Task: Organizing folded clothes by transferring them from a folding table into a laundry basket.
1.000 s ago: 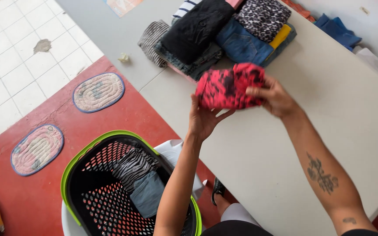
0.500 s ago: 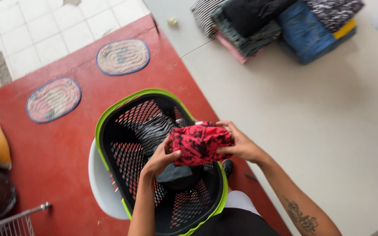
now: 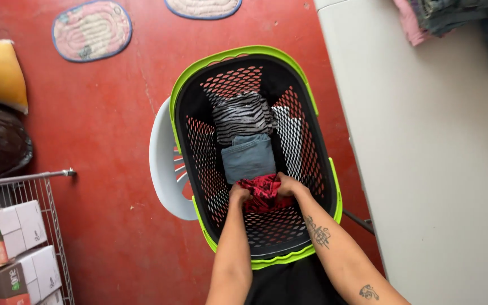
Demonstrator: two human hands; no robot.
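Both hands, left hand (image 3: 238, 195), right hand (image 3: 289, 185), gripping red garment (image 3: 261, 192) (folded), black basket (image 3: 255, 56), orange-white boxes (image 3: 7, 248) lower left

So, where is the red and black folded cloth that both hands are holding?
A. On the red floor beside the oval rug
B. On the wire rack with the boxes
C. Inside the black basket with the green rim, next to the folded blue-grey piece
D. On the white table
C: the left hand and right hand press the red and black cloth down inside the basket, against the folded blue-grey piece.
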